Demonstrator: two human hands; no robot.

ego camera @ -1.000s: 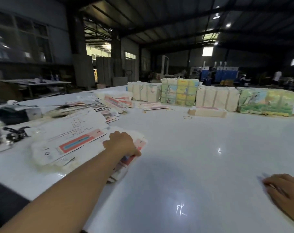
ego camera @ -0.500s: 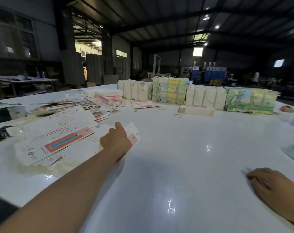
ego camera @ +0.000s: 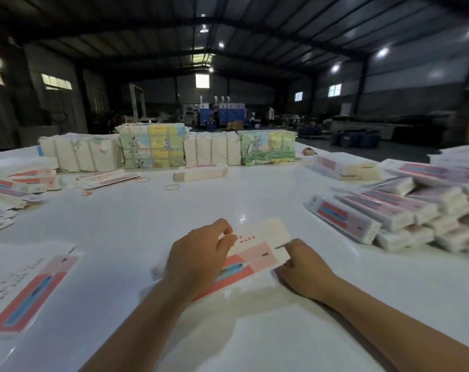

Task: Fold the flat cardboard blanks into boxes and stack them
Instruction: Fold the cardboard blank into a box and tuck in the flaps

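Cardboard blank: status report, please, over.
Left hand and right hand both grip the flat blank on the table. Not yet folded. Nothing in the way.

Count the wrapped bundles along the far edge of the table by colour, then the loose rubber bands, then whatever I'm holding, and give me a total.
White-wrapped bundles: 2
Colour-printed bundles: 2
Rubber bands: 3
Cardboard blank, held between left hand and right hand: 1
Total: 8
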